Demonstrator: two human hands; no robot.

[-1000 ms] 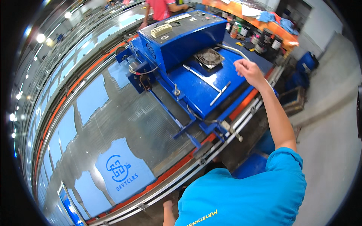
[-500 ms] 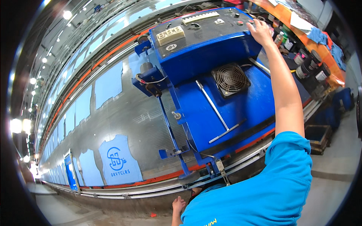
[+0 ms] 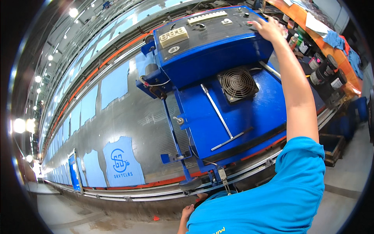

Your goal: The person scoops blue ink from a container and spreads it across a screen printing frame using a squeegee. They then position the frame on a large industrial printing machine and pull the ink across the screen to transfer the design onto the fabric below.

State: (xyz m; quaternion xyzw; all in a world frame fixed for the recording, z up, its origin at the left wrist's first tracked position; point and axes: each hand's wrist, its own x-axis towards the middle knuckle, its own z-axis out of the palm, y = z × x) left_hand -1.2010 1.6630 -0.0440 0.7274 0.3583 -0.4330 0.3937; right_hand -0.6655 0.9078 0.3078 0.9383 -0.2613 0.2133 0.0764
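My right arm stretches out to a blue machine with a dark control panel (image 3: 214,29) on top. My right hand (image 3: 271,30) lies over the panel's right corner with its fingers extended. Its thumb side is close beside a red button (image 3: 249,23); whether it presses anything I cannot tell. Low by my body, my left hand (image 3: 187,211) hangs with its fingers loosely curled, and no object shows in it. On the machine's blue lower deck (image 3: 269,113) lie a metal T-shaped bar (image 3: 218,113) and a round fan grille (image 3: 237,84).
Left of the machine runs a long dark table (image 3: 148,121) bearing light-blue shirt pieces; one piece (image 3: 124,165) has a dark blue print. A metal rail (image 3: 156,194) follows the near edge. At right, bottles and dark jars (image 3: 324,70) stand by an orange-covered bench (image 3: 327,43).
My right hand has moved slightly left over the panel corner, covering a second red button that showed before. My left hand has shifted a little to the right.
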